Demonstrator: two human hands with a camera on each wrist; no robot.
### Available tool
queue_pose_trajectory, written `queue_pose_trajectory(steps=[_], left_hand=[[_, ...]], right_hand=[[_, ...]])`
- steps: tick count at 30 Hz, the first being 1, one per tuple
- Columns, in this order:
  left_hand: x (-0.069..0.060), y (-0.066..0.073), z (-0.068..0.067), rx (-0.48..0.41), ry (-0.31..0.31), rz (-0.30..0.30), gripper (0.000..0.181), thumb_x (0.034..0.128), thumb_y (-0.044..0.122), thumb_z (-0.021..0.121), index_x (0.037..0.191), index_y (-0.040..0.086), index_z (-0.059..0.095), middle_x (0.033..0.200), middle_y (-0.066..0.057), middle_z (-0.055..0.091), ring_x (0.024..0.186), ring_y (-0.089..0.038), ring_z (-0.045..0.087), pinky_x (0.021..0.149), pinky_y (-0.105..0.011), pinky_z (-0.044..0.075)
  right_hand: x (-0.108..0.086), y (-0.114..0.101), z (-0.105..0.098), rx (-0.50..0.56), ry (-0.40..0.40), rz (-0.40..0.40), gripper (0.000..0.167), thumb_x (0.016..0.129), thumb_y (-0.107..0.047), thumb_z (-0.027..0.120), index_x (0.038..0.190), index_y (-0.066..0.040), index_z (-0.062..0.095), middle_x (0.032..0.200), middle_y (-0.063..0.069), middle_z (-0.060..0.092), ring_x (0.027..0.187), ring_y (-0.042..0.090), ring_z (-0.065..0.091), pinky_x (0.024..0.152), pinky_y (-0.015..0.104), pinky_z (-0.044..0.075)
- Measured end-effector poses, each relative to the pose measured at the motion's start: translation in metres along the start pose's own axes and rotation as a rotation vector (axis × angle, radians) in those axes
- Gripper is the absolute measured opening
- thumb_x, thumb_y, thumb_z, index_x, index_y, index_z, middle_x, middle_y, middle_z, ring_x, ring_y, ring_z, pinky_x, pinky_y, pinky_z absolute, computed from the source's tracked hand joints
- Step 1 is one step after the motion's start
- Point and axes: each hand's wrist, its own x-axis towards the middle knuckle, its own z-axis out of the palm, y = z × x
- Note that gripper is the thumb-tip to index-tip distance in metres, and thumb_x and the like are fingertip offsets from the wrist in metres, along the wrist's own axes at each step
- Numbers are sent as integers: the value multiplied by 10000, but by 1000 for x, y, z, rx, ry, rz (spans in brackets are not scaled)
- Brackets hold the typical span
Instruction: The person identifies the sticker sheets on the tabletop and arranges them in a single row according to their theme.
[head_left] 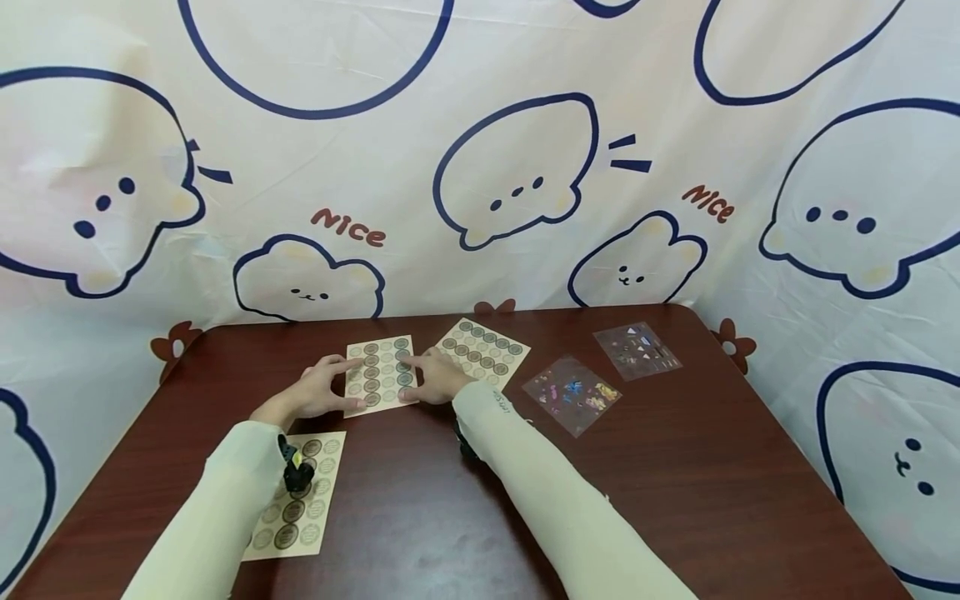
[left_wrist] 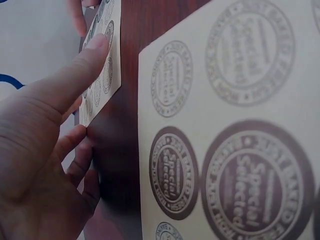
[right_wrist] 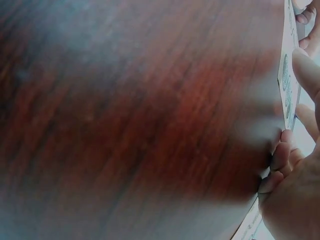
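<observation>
On the table's far side lies a cream sheet of round stickers [head_left: 384, 392], printed with dark and pale circles in columns. My left hand [head_left: 324, 387] touches its left side, index finger and thumb spread apart. From the opposite side my right hand [head_left: 438, 377] rests its thumb and index finger on the right edge. In the left wrist view the thumb of my left hand [left_wrist: 45, 125] lies straight over the sheet, the other fingers bent beside its edge. The right wrist view shows my right hand [right_wrist: 295, 190] with its thumb on the sheet's face; the lower fingers rest near the table.
A second sticker sheet [head_left: 322, 500] lies partly under my left forearm. Another sheet [head_left: 495, 350] lies behind my right hand. Two clear packets lie to the right, one with colourful small pieces [head_left: 573, 392], one with pale and dark pieces [head_left: 637, 350]. A printed curtain [head_left: 510, 275] borders the brown table [head_left: 420, 517].
</observation>
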Motion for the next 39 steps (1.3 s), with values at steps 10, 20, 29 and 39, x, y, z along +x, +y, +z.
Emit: queue_pose_trajectory(steps=[10, 20, 29, 39], left_hand=[[2, 0, 2, -11, -12, -6, 863, 873, 374, 795, 1575, 119, 360, 1608, -278, 169, 1399, -540, 213, 1124, -725, 239], [3, 1, 3, -11, -1, -4, 832, 878, 343, 793, 1564, 114, 382, 1595, -293, 180, 1390, -542, 223, 1125, -723, 245], [0, 5, 4, -12, 8, -30, 781, 900, 283, 776, 1557, 105, 392, 1551, -314, 207, 1376, -533, 252, 1123, -706, 268], [5, 4, 5, 12, 10, -24, 756, 898, 242, 779, 1543, 88, 415, 1483, -347, 339, 1329, -487, 373, 1105, -656, 337]], right_hand=[[0, -2, 1, -3, -6, 11, 726, 915, -530, 689, 1555, -373, 385, 1467, 48, 447, 1294, 194, 445, 1088, 350, 392], [2, -2, 2, 4, 9, 22, 683, 907, -515, 709, 1521, -367, 448, 1442, 41, 456, 1264, 192, 455, 1062, 348, 403], [0, -3, 4, 32, 37, 33, 624, 915, -465, 721, 1489, -353, 503, 1427, 56, 477, 1274, 203, 474, 1072, 351, 409], [-4, -7, 0, 9, 51, 43, 608, 917, -470, 717, 1478, -338, 523, 1371, 58, 530, 1178, 182, 503, 993, 321, 421]])
